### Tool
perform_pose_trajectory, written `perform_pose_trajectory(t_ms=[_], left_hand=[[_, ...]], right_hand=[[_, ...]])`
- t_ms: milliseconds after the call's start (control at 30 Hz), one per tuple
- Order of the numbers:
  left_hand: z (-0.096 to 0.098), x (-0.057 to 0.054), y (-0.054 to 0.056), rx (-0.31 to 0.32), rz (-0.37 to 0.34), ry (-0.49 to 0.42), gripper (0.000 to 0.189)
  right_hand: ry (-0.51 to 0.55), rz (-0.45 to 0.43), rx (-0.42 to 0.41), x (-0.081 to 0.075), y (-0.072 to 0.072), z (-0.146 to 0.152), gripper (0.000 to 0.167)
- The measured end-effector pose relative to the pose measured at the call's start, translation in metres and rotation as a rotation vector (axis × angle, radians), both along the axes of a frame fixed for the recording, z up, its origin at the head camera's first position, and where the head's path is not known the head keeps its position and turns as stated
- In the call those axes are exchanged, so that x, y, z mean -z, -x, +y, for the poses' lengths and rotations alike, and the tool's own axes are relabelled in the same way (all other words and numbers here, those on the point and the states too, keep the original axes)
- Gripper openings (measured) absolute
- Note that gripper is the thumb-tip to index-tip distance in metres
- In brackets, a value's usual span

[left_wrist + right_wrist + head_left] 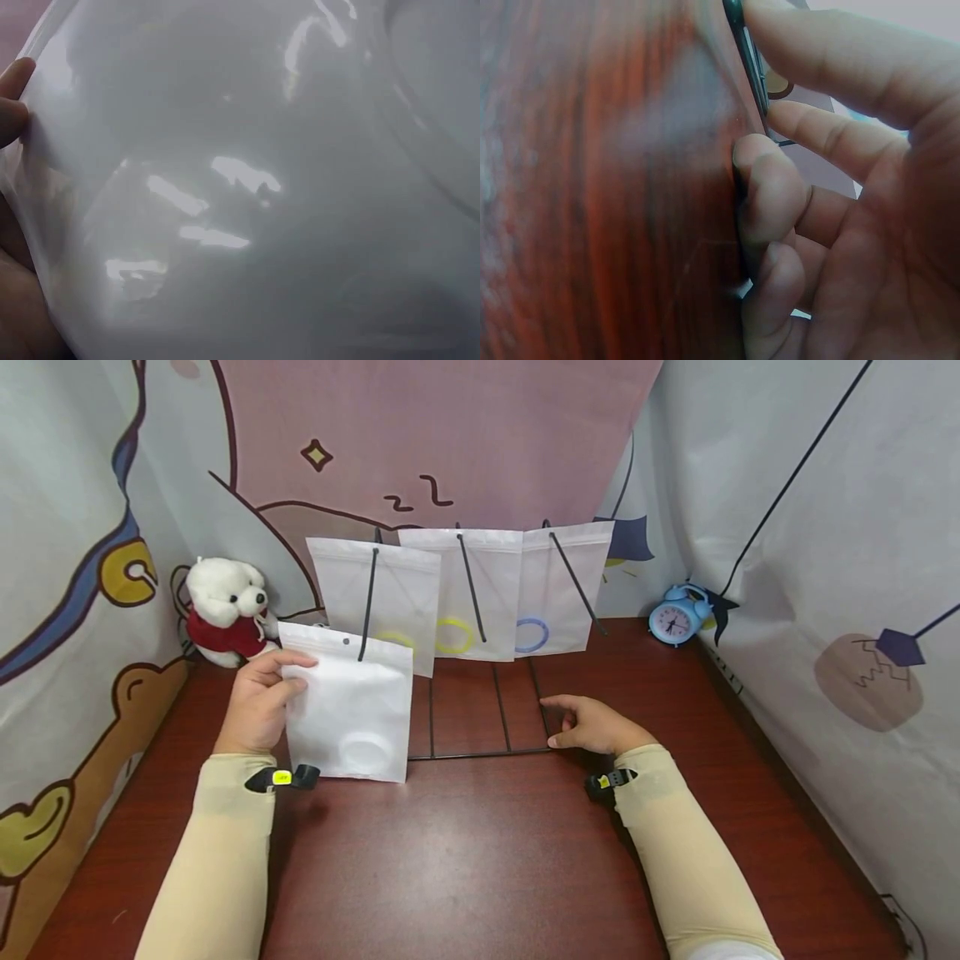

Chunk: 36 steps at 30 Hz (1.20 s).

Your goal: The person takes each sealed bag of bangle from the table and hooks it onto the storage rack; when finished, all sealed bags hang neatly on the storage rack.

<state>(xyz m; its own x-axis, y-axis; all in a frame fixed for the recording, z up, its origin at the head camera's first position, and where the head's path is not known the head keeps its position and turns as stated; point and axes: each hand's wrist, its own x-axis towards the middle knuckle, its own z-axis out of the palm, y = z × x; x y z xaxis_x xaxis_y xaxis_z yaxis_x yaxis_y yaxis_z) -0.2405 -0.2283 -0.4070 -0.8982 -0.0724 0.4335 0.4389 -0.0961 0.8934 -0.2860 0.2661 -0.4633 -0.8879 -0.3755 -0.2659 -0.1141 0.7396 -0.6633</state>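
Note:
My left hand [261, 697] pinches the upper left edge of a white flat pouch [348, 706] between thumb and fingers. A small hang hole [346, 642] shows near its top, just left of the tip of a black hook [368, 610] that overlaps the pouch. A round ring shape bulges faintly low in the pouch; in the left wrist view the glossy pouch [225, 112] fills most of the picture. My right hand [596, 725] holds the front right corner of the black wire rack's base [504, 710], thumb and index finger at the wire, other fingers curled.
Behind hang several white pouches, among them a left one [405, 585], a middle one with a yellow ring [487, 585] and a right one with a blue ring [573, 585]. A white toy bear [225, 589] sits left, a blue alarm clock [672, 620] right. Printed cloth surrounds the brown table [450, 860].

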Motion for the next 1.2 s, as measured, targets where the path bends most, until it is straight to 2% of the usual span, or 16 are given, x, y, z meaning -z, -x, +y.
perform_pose_trajectory(t_ms=[67,167,467,600,767,1000,1100,1200], left_hand=[[0.002,-0.005,-0.004,0.000,-0.009,0.064,0.044],[0.004,-0.012,-0.010,0.015,-0.012,0.112,0.044],[0.008,-0.030,-0.026,0.141,0.049,0.144,0.044],[0.010,-0.034,-0.031,0.181,0.065,0.118,0.047],[0.012,-0.039,-0.036,0.202,0.089,0.104,0.050],[0.015,-0.043,-0.039,0.269,0.154,0.075,0.053],[0.016,-0.042,-0.039,0.260,0.164,0.056,0.052],[0.018,-0.041,-0.038,0.224,0.153,0.046,0.049]], right_hand=[[-0.001,0.001,-0.002,0.000,0.000,0.000,0.075],[0.000,0.004,-0.005,0.000,0.001,0.000,0.075],[-0.013,0.020,-0.009,0.001,0.001,0.000,0.075],[-0.003,0.016,-0.008,0.001,0.001,0.001,0.075],[0.002,0.020,-0.012,0.000,0.001,0.000,0.075],[-0.001,0.015,-0.003,-0.001,-0.001,-0.001,0.075],[-0.003,0.014,0.000,-0.001,-0.001,-0.001,0.075],[-0.003,0.013,0.003,0.000,-0.001,-0.001,0.075]])
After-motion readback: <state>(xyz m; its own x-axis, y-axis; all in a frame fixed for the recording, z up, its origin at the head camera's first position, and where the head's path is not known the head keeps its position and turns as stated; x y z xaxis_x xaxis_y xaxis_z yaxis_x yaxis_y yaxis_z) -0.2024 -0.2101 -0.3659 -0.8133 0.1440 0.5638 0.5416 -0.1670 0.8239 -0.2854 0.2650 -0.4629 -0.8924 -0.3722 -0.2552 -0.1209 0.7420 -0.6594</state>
